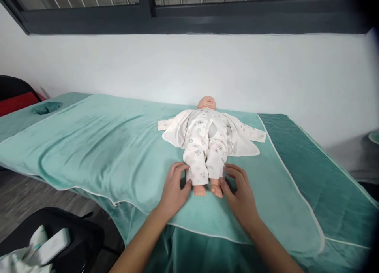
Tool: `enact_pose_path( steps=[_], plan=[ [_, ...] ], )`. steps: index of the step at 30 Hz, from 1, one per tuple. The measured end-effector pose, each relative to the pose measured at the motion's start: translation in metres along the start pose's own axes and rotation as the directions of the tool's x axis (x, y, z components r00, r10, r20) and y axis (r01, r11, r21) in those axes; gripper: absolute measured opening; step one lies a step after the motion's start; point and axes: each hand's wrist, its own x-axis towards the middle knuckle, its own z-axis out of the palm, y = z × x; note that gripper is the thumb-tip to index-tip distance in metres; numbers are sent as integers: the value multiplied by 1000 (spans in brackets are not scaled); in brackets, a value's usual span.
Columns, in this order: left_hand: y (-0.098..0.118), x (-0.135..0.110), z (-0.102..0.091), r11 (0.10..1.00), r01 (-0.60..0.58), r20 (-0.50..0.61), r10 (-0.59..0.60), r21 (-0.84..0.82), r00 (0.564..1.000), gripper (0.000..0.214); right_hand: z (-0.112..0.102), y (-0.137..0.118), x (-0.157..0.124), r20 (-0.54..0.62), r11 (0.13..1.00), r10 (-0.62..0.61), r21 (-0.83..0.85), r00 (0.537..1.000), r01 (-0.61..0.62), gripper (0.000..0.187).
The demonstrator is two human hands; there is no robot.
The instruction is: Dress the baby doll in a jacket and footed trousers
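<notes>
A baby doll [206,102] lies on its back on the green bed cover, head toward the wall. Patterned white baby trousers [197,156] cover its legs, and its bare feet [199,191] stick out below the hems. Under it a white baby shirt [237,140] is spread open, with the sleeves stretched to both sides. My left hand [174,188] holds the outer edge of the trouser leg on the left, between thumb and fingers. At the other leg's outer edge, my right hand [241,194] pinches the cloth near the ankle. Some fingertips are hidden by the fabric.
The light green cover [97,146] is wrinkled on the left, with darker green cloth [319,162] at the right. A white wall [133,67] and a dark window frame [237,18] stand behind. At lower left, a black chair [79,229] bears cloths and a white object [53,245].
</notes>
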Motion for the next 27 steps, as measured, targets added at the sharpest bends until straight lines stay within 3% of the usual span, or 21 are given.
enact_pose_path(
  steps=[11,15,20,23,27],
  plan=[
    [7,-3,5,987,-100,107,87,124,990,42,2,-8,17,91,987,26,-158,996,-12,20],
    [16,-4,-4,997,-79,88,76,26,993,25,-17,-34,26,174,995,-53,-75,983,67,18],
    [39,-13,-19,990,-54,-29,51,-131,998,11,-44,-62,19,226,991,-129,5,965,132,13],
    [40,-21,-20,991,-96,31,99,-98,995,12,-45,-53,11,303,986,-100,-98,948,135,13],
    [22,-32,-15,994,-112,116,110,12,987,16,-38,-29,-2,378,968,-53,-208,924,140,16]
  ],
)
